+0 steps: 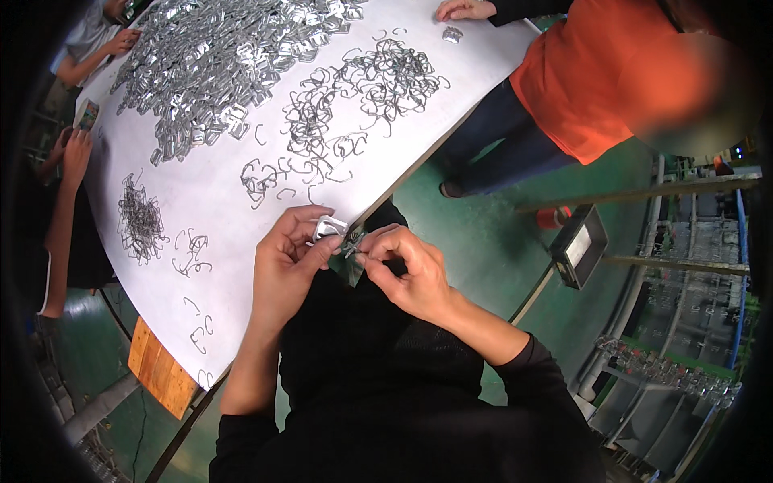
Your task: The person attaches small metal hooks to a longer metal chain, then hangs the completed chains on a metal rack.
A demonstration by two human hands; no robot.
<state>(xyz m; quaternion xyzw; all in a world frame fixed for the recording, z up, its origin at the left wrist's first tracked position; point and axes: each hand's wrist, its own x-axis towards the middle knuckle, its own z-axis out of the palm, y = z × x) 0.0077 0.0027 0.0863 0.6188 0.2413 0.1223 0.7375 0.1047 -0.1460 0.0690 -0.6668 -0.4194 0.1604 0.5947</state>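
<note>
My left hand [283, 262] has the shiny metal piece [329, 228] pinched, thumb against fingers; right hand [412, 271] is pinched closed just beside it, can't tell on what. Probably light, stiff, slippery: grip the edges.

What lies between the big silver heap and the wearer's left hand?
In the head view, bent wires lie scattered on the white tabletop between the silver heap and the left hand.

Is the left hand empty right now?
No, the left hand holds a shiny metal piece between its thumb and fingers.
</note>
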